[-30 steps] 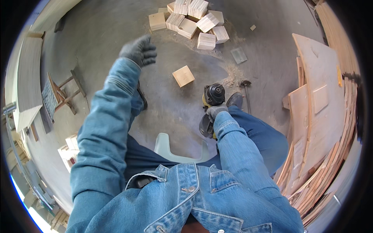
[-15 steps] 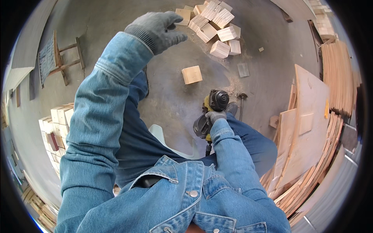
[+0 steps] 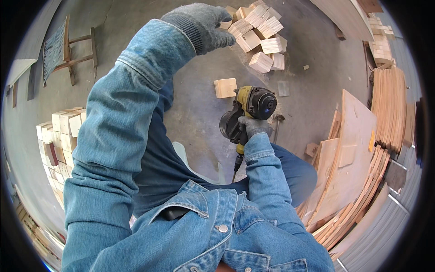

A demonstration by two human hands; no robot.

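Note:
My right hand (image 3: 254, 127), in a grey knit glove, is wrapped round the handle of a yellow and black coil nail gun (image 3: 259, 103). A hose fitting hangs from the tool's near end, above my lap. My left hand (image 3: 199, 28), gloved the same way, reaches forward with thumb and fingers apart and nothing in them. Its fingertips overlap the left edge of a pile of wooden blocks (image 3: 261, 46) in the view; I cannot tell whether they touch. Between the pile and the nail gun, a single wooden block (image 3: 225, 88) lies on the floor.
A hammer (image 3: 277, 127) and a small grey square piece (image 3: 283, 88) lie beyond my right knee. Plywood sheets (image 3: 358, 136) and stacked boards (image 3: 388, 109) line the right. Stacked blocks (image 3: 68, 131) stand at left, with a wooden frame (image 3: 70, 52) behind. Under me is a pale seat (image 3: 181, 154).
My left hand has moved forward and right, towards the pile. The nail gun has come up off the floor side, larger in view, still in my right hand. The view has shifted slightly.

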